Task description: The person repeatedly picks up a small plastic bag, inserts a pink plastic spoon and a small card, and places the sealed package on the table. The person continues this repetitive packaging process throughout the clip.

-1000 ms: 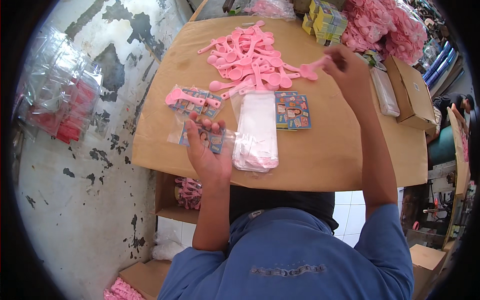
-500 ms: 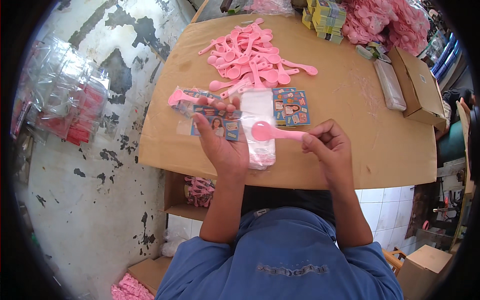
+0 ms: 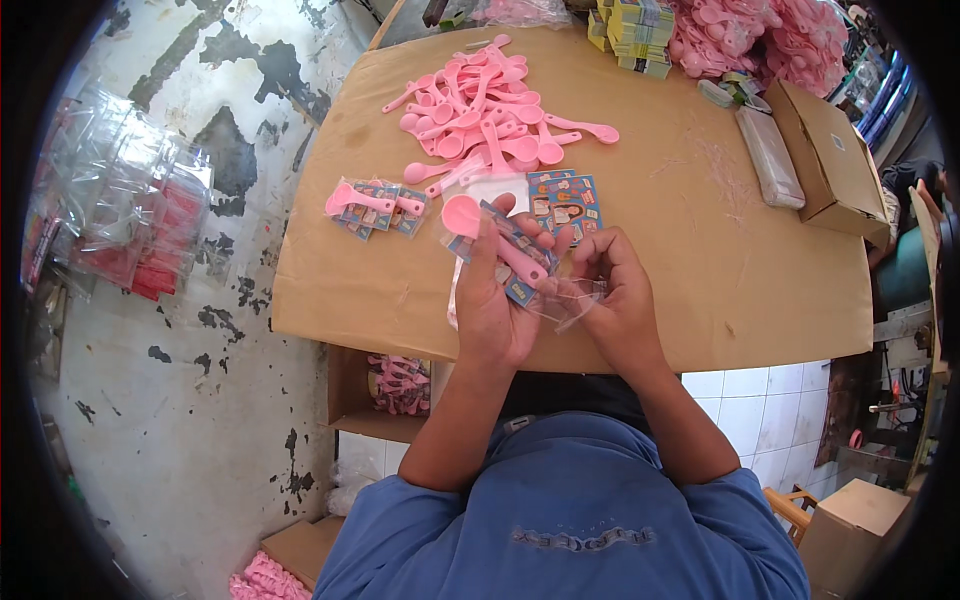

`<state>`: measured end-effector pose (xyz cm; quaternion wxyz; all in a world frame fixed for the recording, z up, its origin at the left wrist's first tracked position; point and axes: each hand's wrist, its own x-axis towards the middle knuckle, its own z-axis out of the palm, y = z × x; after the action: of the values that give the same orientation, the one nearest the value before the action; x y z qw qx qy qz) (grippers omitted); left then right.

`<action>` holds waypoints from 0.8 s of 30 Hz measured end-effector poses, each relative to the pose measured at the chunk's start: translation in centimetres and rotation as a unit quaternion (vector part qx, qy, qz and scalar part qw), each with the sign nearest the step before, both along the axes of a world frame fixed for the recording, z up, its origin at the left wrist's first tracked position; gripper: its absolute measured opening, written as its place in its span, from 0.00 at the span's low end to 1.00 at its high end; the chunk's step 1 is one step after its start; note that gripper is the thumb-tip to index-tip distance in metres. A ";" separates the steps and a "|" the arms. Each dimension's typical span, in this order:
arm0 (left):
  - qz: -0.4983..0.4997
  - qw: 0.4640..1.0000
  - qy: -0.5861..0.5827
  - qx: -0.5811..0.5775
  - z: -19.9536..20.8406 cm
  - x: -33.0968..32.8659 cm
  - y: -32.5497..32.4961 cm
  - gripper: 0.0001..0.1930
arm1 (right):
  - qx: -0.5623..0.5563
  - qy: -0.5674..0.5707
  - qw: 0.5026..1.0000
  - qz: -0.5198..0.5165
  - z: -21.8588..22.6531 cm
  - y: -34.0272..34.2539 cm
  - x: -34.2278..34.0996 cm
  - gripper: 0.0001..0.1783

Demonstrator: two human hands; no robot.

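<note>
My left hand (image 3: 492, 315) grips a clear plastic bag holding a blue printed card (image 3: 520, 291) and a pink measuring spoon (image 3: 461, 215). The spoon lies slanted across the card, its bowl at the upper left and its handle toward my right hand (image 3: 622, 305). That hand is closed on the loose clear end of the bag (image 3: 575, 303). Left of my hands lie packets (image 3: 375, 210), each with a pink spoon and blue card. Partly covered by my left hand is a stack of clear bags (image 3: 498, 187). Blue cards (image 3: 582, 198) lie just beyond my right hand.
Pink spoons (image 3: 480, 115) are heaped at the far left of the brown table (image 3: 700, 290). Yellow bundles (image 3: 640, 35) and bagged pink spoons (image 3: 715, 35) sit at the back. A cardboard box (image 3: 825, 160) and a clear-wrapped pack (image 3: 770, 158) line the right side.
The spoon has passed from my right hand into the bag with the card in my left. My right hand has moved left and taken the bag's loose end.
</note>
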<state>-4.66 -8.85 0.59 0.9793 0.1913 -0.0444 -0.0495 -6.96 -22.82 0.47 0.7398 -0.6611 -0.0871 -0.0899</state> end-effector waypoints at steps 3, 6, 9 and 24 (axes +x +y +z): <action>-0.007 0.998 0.024 0.064 1.0 -0.2 0.4 0.22 | -0.108 -0.038 0.992 -0.045 2.1 -0.1 -0.7 0.17; -0.011 0.998 0.035 0.048 1.9 0.1 1.2 0.23 | -0.228 -0.206 0.951 -0.025 1.1 -2.9 -0.8 0.19; -0.013 0.998 0.025 0.061 3.0 0.3 2.1 0.25 | -0.083 -0.066 0.977 -0.184 0.6 -5.0 -0.4 0.18; -0.116 0.985 0.071 0.102 2.8 -1.9 0.8 0.28 | -0.188 -0.284 0.936 0.089 5.2 -4.0 0.6 0.21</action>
<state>-6.52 -8.09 3.36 0.9428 0.2798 0.0088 -0.1807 -6.39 -26.83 5.69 0.5511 -0.7245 -0.3678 -0.1900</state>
